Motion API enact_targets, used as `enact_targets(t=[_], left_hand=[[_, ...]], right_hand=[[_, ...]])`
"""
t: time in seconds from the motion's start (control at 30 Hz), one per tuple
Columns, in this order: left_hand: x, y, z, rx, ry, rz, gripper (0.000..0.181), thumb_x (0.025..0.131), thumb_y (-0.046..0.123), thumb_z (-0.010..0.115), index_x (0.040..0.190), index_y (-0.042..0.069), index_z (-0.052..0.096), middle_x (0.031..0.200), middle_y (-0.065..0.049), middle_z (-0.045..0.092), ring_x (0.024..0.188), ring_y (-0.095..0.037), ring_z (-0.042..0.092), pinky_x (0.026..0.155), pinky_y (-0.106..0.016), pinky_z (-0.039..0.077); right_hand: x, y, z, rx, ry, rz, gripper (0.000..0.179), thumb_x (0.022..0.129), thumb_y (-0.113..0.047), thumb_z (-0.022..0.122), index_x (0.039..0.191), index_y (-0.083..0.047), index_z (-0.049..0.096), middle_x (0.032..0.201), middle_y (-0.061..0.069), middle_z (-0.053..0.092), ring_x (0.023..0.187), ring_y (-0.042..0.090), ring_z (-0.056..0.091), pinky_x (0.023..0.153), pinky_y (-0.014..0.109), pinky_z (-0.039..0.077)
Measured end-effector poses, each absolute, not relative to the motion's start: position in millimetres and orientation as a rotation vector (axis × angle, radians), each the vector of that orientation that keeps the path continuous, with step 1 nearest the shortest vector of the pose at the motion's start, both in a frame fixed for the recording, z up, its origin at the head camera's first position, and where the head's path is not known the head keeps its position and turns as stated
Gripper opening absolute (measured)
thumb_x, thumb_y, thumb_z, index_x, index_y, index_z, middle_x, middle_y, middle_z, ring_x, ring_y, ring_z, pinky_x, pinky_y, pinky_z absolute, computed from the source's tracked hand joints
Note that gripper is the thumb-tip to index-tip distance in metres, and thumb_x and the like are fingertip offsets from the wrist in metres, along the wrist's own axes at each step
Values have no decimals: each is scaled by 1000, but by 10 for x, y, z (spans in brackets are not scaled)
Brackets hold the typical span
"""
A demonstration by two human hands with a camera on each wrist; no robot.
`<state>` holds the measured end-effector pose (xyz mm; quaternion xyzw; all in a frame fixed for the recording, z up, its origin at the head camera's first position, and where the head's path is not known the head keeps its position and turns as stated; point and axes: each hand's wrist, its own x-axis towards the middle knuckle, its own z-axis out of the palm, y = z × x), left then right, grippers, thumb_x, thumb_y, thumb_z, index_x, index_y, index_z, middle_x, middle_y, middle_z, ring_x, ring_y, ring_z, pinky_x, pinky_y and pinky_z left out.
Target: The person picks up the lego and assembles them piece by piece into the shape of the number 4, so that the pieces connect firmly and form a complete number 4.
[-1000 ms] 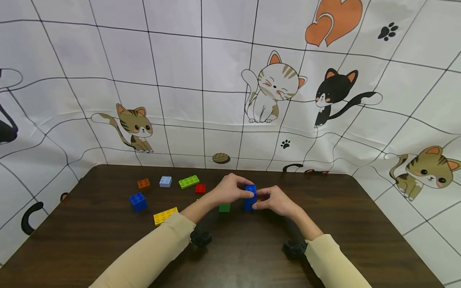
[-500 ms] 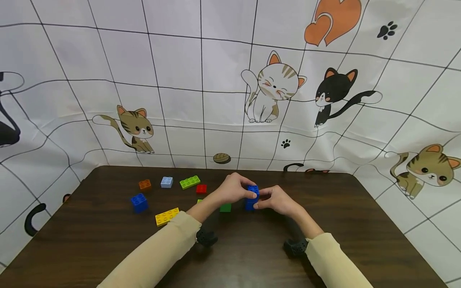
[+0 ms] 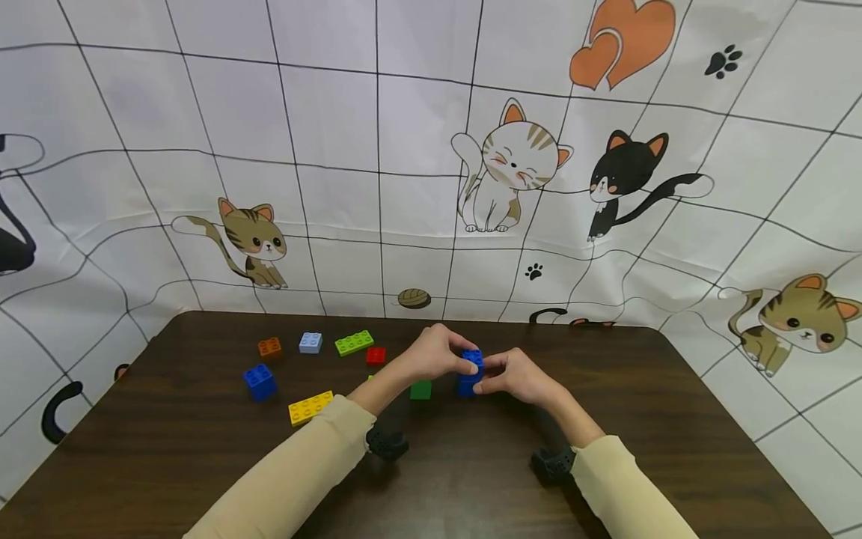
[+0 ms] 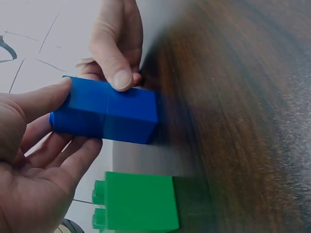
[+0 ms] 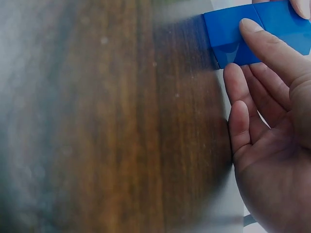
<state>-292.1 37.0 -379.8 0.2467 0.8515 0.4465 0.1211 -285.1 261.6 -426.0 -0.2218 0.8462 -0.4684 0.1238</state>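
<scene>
Two blue toy building blocks stand stacked, flush with each other, near the middle of the table. My left hand (image 3: 434,353) grips the upper blue block (image 4: 85,107), thumb on one side and fingers on the other. My right hand (image 3: 517,376) holds the lower blue block (image 4: 130,112) between thumb and fingers; in the right wrist view its thumb lies on the block's face close to the seam. A green block (image 4: 141,201) stands upright just left of the stack, its studs on top. Part of a lime piece behind it is hidden by my left wrist.
Left of my hands lie a yellow block (image 3: 310,408), a blue block (image 3: 260,382), an orange block (image 3: 269,347), a light blue block (image 3: 310,343), a lime block (image 3: 354,343) and a red block (image 3: 376,355). A cat-print curtain (image 3: 417,195) hangs behind the table (image 3: 444,479).
My left wrist has shifted slightly right, and the stack tilts or shifts a touch with it. Both hands keep the same hold on the blue blocks.
</scene>
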Motion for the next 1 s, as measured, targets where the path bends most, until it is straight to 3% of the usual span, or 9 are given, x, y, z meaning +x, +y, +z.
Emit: enact_targets(t=[0.27, 0.47, 1.0], left_hand=[[-2929, 339, -3781, 770, 2507, 1304, 35, 91, 21, 80, 121, 3, 75, 115, -11, 73, 103, -26, 67, 88, -38, 59], [-2924, 216, -3753, 805, 2582, 1359, 51, 90, 30, 80, 132, 4, 67, 122, -12, 71, 113, -27, 66, 90, -38, 57], [-2613, -1259, -3691, 736, 2739, 1391, 50, 91, 24, 80, 133, 2, 65, 129, -17, 68, 118, -39, 64, 96, -49, 54]], right_hand=[[-2853, 2603, -4208, -635, 2503, -1339, 38, 93, -15, 78, 124, 4, 71, 112, 12, 75, 100, 22, 68, 85, 32, 57], [-2852, 2610, -4203, -634, 2512, -1327, 40, 93, -16, 77, 126, 6, 69, 109, 12, 75, 97, 21, 69, 83, 32, 57], [-2826, 2575, -4291, -634, 2537, -1305, 38, 91, -15, 78, 122, 4, 67, 98, 7, 70, 91, 23, 63, 79, 31, 53]])
